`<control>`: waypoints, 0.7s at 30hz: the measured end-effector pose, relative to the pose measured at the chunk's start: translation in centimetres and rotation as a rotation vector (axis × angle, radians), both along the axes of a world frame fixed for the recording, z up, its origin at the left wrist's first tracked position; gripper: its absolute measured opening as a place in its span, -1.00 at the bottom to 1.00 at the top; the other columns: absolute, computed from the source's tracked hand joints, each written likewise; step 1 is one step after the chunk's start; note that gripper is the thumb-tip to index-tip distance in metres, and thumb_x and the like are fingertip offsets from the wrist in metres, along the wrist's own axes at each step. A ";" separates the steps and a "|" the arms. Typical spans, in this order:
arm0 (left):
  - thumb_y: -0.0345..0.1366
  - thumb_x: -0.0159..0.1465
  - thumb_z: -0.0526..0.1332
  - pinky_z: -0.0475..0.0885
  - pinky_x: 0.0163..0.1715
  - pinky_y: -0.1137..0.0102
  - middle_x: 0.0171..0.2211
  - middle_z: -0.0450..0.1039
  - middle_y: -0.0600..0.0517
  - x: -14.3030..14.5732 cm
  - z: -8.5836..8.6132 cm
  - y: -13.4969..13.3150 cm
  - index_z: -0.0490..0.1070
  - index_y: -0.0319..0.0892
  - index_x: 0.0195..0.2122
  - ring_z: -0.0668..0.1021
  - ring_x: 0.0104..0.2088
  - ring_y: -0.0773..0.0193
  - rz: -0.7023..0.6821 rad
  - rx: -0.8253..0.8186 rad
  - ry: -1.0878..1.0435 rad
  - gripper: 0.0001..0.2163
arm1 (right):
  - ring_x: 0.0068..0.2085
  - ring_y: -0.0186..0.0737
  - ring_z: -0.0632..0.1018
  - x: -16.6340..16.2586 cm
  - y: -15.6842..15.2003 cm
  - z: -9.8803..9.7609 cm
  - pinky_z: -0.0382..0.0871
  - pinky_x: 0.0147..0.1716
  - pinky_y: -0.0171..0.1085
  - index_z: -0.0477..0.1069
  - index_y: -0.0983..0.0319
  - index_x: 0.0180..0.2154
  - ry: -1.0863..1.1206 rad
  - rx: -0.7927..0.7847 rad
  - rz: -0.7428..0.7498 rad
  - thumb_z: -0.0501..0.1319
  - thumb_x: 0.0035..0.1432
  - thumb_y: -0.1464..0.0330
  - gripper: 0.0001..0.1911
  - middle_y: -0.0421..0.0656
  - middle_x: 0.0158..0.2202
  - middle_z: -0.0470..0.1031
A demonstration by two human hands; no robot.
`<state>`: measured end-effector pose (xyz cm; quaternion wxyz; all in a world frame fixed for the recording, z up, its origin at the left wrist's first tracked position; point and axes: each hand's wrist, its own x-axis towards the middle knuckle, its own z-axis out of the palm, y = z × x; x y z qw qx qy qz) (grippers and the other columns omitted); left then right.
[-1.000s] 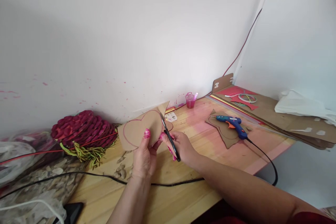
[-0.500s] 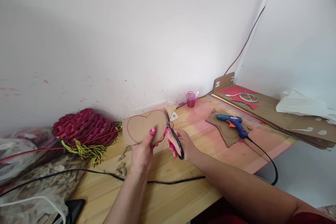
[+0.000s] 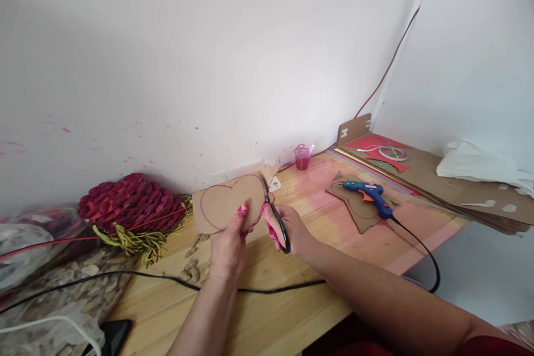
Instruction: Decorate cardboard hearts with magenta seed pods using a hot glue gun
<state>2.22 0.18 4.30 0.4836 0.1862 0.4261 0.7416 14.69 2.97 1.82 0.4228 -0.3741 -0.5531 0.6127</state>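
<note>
My left hand [image 3: 232, 239] grips a piece of cardboard [image 3: 223, 200] from below, thumb on top. A heart outline in reddish pen is drawn on it. Wrapped round the black handles of a pair of scissors [image 3: 278, 219] is my right hand [image 3: 290, 231]. The blades lie at the cardboard's right edge, close to the heart line; how far apart they are is hard to see. A narrow strip of cardboard [image 3: 271, 171] sticks out past the blades. Pink stains mark the fingertips of both hands.
A blue glue gun [image 3: 369, 192] rests on a cardboard scrap [image 3: 354, 214] at right. Behind stands a cup of pink paint [image 3: 302, 158]. Magenta petal-like work [image 3: 129, 200] with yellow-green strands lies left. A black cable [image 3: 167, 276] crosses the table. Cardboard sheets [image 3: 442, 183] lie far right.
The view has shifted very slightly. Both hands, the cardboard and the scissors keep almost the same position.
</note>
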 end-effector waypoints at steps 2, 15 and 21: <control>-0.35 -0.11 0.54 0.39 -0.57 0.56 -0.19 0.61 -0.01 -0.1 0.1 0.0 0.56 -0.20 -0.22 0.57 -0.43 0.40 0.004 -0.007 -0.007 -0.61 | -0.77 -0.42 0.25 0.1 -0.1 0.2 0.07 -0.81 -0.40 0.16 0.19 -0.58 0.009 -0.002 0.005 0.20 0.15 -0.09 -0.44 -0.34 -0.73 0.18; -0.32 -0.12 0.55 0.33 -0.67 0.58 -0.26 0.60 0.04 -1.3 0.2 0.3 0.57 -0.15 -0.15 0.54 -0.49 0.41 0.012 0.001 0.092 -0.54 | -0.76 -0.44 0.22 0.2 -0.5 0.6 0.15 -0.84 -0.42 0.13 0.19 -0.56 -0.017 -0.007 0.002 0.24 0.12 -0.08 -0.45 -0.37 -0.73 0.16; -0.33 -0.14 0.55 0.30 -0.69 0.58 -0.32 0.59 0.07 -1.8 0.6 0.5 0.58 -0.16 -0.24 0.52 -0.54 0.43 0.019 -0.017 0.097 -0.61 | -0.76 -0.43 0.23 0.2 -0.6 0.8 0.19 -0.84 -0.42 0.13 0.19 -0.55 -0.052 -0.006 0.000 0.25 0.10 -0.08 -0.45 -0.37 -0.73 0.17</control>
